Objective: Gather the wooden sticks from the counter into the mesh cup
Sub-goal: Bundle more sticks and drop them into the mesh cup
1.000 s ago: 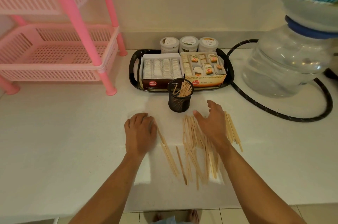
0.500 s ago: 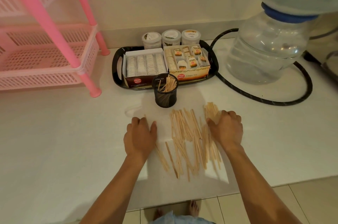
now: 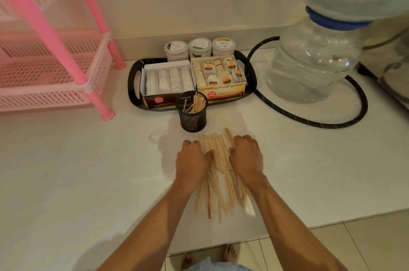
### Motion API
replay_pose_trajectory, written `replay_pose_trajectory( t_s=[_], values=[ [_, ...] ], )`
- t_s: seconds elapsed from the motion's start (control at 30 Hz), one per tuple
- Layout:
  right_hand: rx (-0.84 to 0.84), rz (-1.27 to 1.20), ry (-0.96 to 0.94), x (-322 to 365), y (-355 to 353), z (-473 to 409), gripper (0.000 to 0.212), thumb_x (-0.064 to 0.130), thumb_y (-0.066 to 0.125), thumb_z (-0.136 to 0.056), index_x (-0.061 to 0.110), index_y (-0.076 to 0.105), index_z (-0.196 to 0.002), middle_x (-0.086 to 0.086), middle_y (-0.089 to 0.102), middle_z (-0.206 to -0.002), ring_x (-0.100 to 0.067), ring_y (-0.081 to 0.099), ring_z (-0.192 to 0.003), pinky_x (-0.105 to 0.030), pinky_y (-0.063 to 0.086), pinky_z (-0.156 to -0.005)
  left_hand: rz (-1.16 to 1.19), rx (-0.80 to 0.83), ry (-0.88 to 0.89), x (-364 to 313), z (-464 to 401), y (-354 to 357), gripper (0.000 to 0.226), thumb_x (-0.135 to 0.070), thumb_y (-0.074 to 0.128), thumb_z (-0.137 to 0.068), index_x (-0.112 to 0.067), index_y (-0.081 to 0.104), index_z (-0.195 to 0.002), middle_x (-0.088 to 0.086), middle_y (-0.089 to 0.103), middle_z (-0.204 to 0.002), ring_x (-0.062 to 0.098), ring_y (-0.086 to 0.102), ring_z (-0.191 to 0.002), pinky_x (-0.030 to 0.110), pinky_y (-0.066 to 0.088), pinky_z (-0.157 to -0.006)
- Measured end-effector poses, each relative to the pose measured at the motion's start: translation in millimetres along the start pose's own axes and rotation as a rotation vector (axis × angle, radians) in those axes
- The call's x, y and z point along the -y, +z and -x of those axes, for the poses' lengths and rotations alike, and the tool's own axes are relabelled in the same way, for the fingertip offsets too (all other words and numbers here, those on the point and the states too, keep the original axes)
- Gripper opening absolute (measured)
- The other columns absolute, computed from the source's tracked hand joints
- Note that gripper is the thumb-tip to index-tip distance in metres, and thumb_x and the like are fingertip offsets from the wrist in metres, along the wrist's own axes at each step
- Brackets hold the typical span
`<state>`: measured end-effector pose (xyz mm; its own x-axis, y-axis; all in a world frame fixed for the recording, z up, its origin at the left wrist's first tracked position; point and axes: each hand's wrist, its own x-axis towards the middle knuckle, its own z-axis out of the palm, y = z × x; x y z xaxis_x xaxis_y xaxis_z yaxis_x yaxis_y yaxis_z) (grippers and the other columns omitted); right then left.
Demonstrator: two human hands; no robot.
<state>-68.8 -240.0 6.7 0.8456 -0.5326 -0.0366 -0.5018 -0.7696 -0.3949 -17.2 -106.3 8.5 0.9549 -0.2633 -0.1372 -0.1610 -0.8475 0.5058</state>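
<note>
Left hand [image 3: 192, 161] and right hand [image 3: 246, 157] have swept inward, curled fingers clamping the once-scattered wooden sticks [image 3: 220, 184] into one bundle near the front edge of the counter [image 3: 88, 171]; probably ready to lift toward the mesh cup [image 3: 193, 119].

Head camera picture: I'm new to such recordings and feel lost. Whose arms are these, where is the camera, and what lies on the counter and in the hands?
There is no machine here. A person works with bare hands, and the camera sits on their head, looking forward and down, so the arms enter from below. The left hand and right hand curl round a pile of wooden sticks on the white counter, squeezing it from both sides. Just behind stands a black mesh cup already holding some sticks. Farther back are a black tray with two boxes of tea bags, three jars, a pink rack at the left, and a water bottle with a black hose at the right.
</note>
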Motion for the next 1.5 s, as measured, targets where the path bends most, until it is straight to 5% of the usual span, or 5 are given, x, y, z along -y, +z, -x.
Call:
replay_pose_trajectory(
  t_s=[0.33,0.7,0.87,1.17,1.5],
  values=[
    [0.016,0.034,-0.014,3,2,-11,0.006,0.010,0.062,-0.088,0.012,0.062,-0.082,-0.004,0.062,-0.083,-0.017,0.057,-0.069,-0.028,0.042,-0.056,0.055,0.003,0.002,-13,-8,1,0.017,-0.026,0.067,-0.088,-0.010,0.064,-0.095,0.008,0.063,-0.097,0.026,0.062,-0.088,0.029,0.043,-0.070],
    [0.012,0.060,-0.050,-1,-1,-14,0.007,0.009,0.058,-0.092,0.008,0.064,-0.092,-0.007,0.064,-0.090,-0.019,0.058,-0.076,-0.026,0.039,-0.060,0.198,0.062,-0.124,-14,-18,-5,0.010,-0.015,0.070,-0.080,-0.011,0.062,-0.075,-0.003,0.056,-0.067,0.007,0.050,-0.056,0.020,0.032,-0.045],
    [0.015,-0.029,-0.036,-7,-4,-16,0.016,0.005,0.055,-0.091,0.009,0.058,-0.077,-0.006,0.062,-0.077,-0.017,0.055,-0.066,-0.027,0.040,-0.058,0.351,0.107,-0.205,-12,-21,-10,0.013,-0.009,0.070,-0.077,0.000,0.069,-0.067,0.009,0.063,-0.062,0.020,0.063,-0.058,0.031,0.051,-0.056],
    [0.078,-0.697,0.172,-28,-12,-22,0.017,0.007,0.064,-0.086,0.015,0.077,-0.093,0.003,0.075,-0.085,-0.012,0.070,-0.078,-0.027,0.057,-0.074,0.790,0.140,-0.385,-3,-19,-18,0.007,-0.001,0.074,-0.076,-0.007,0.073,-0.073,0.010,0.072,-0.073,0.018,0.071,-0.060,0.029,0.060,-0.062],
    [0.345,-1.321,0.294,-1,-12,-4,0.016,0.000,0.060,-0.092,0.009,0.073,-0.096,-0.017,0.076,-0.090,-0.031,0.074,-0.083,-0.035,0.060,-0.067,1.010,0.267,-0.168,-24,-13,-20,0.012,-0.002,0.077,-0.076,-0.007,0.073,-0.086,0.010,0.075,-0.073,0.026,0.074,-0.068,0.027,0.058,-0.059]
  ],
)
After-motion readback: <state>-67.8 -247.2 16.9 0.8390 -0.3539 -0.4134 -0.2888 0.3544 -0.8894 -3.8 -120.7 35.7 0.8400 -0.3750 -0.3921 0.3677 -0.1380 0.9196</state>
